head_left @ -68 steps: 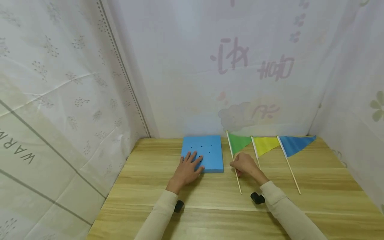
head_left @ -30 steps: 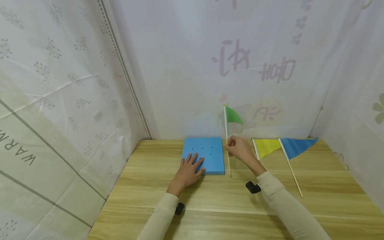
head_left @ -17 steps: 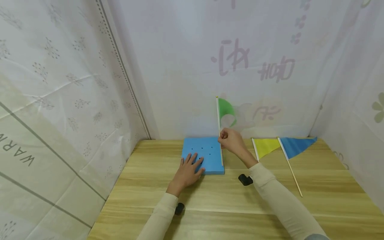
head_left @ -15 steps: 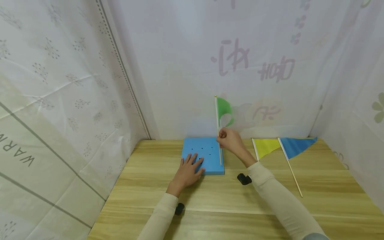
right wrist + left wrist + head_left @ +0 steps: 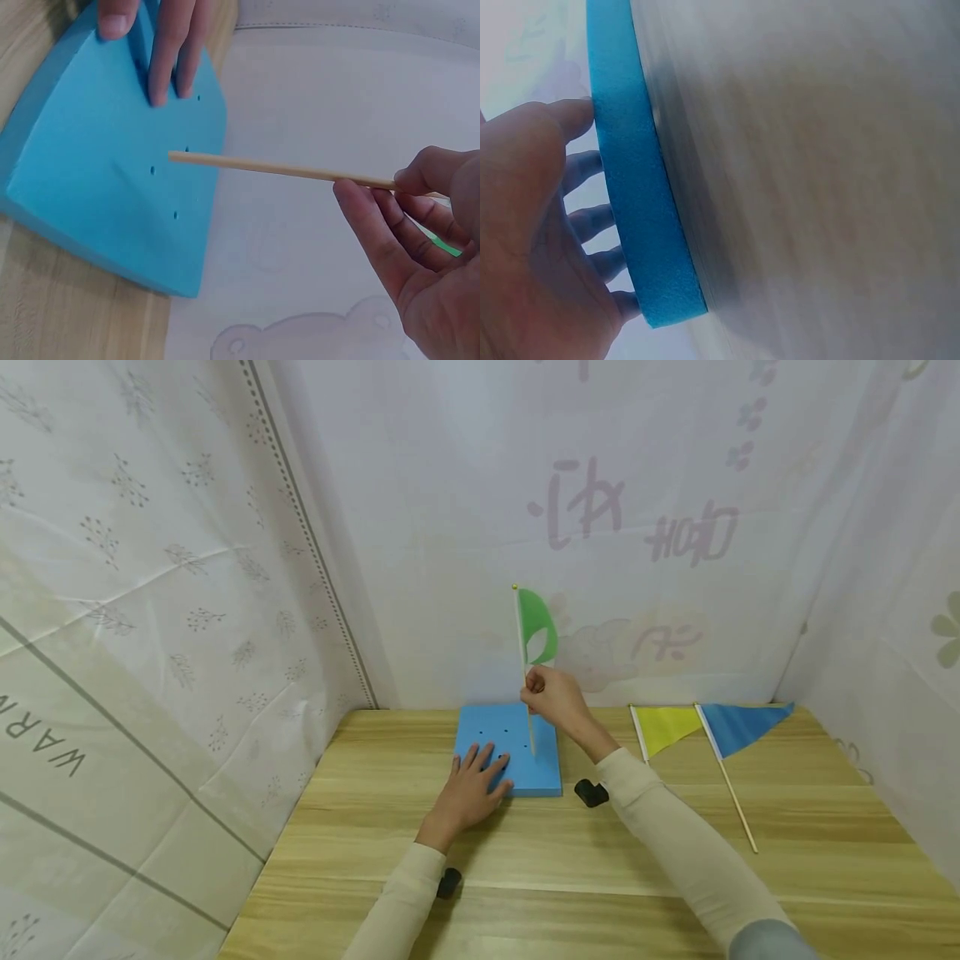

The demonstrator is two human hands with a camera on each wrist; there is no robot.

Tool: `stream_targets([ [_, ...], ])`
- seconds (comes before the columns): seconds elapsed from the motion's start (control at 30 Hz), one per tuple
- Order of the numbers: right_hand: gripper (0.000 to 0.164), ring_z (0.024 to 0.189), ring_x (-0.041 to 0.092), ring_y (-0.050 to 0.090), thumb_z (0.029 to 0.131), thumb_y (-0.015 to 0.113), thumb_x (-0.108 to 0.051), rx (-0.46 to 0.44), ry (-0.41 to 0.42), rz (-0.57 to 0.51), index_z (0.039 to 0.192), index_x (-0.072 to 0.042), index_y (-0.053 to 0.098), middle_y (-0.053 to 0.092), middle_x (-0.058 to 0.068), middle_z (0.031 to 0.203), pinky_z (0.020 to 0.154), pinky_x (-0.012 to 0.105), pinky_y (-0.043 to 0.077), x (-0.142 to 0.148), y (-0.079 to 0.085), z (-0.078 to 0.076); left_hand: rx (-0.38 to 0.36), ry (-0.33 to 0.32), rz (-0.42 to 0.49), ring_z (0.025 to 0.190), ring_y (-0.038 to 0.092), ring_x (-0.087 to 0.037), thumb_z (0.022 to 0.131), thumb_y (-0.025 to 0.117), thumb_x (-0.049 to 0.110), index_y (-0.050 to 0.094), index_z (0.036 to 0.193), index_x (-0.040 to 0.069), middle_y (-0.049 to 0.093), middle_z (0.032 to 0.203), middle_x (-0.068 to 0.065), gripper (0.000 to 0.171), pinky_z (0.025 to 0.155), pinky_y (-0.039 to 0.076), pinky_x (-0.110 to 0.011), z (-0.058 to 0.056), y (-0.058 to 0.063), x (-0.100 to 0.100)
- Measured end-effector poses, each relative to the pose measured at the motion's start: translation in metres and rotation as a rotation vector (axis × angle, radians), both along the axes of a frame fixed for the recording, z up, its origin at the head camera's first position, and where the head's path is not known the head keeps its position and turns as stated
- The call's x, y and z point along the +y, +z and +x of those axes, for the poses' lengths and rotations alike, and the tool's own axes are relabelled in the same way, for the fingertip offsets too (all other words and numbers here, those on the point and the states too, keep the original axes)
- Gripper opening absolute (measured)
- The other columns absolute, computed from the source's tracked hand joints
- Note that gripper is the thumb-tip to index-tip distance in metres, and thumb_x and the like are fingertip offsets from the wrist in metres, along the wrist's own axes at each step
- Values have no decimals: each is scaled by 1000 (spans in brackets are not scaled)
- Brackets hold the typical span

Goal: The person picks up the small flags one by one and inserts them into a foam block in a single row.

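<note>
Green pennant [image 5: 527,607] above blue foam block [image 5: 540,774].
Right hand [image 5: 557,697] pinches the stick [image 5: 262,168]; left hand [image 5: 467,795] rests spread; tilt could misalign tip [image 5: 175,156] and holes [image 5: 175,215].

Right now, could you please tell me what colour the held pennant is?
The pennant is green, clearest in the head view.

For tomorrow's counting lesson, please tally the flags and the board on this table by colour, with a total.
Green: 1 (green flag)
Yellow: 1 (yellow flag)
Blue: 2 (blue flag, blue board)
Total: 4
</note>
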State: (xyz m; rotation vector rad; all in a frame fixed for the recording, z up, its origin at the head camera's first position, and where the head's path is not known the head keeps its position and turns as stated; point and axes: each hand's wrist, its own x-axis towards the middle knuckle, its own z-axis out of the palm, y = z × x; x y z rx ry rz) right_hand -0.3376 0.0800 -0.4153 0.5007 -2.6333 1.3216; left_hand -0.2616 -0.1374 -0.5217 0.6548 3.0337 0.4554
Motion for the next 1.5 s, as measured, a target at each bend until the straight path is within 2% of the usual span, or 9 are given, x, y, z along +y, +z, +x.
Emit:
stream_targets([
  [0.4,9,81,23,78,105,67,-15,-1,-1,-12,105,-6,69,76,12,99,71,34,64,-24,6,-10,-14,1,-1,163,23,-45,112,53,46,48,163,19,31,175,-15,58,128,21,-71,0,1,0],
  [0.63,10,86,26,78,105,69,-13,10,18,-55,107,-4,69,76,14,102,74,33,65,-42,6,-19,-17,1,-1,163,22,-45,112,53,47,47,163,20,31,175,-14,58,129,20,-71,-1,1,-1],
  [0.87,10,92,27,77,104,70,-12,48,21,-45,108,-3,71,76,14,102,75,34,65,-60,5,-23,-15,-1,4,163,23,-46,111,54,47,48,163,20,32,175,-14,58,128,21,-71,-1,0,-1],
  [1.07,8,92,26,76,103,72,-12,91,13,-34,106,-4,72,77,12,99,77,37,63,-71,-2,-26,0,-11,-1,163,23,-45,112,53,47,48,163,21,32,175,-14,58,128,21,-72,-2,-2,-1],
  [1.3,11,96,25,76,105,71,-16,109,15,-23,106,-6,73,78,11,102,82,37,64,-81,-15,-32,20,-22,1,162,25,-47,112,54,45,50,162,20,34,173,-16,57,127,22,-73,-3,-5,-2],
  [1.5,9,98,27,76,104,71,-14,123,18,-43,106,-5,73,77,12,103,86,40,64,-86,-25,-37,24,-21,-2,161,26,-48,112,54,45,50,161,19,34,173,-17,56,127,22,-74,-3,-4,-2],
])
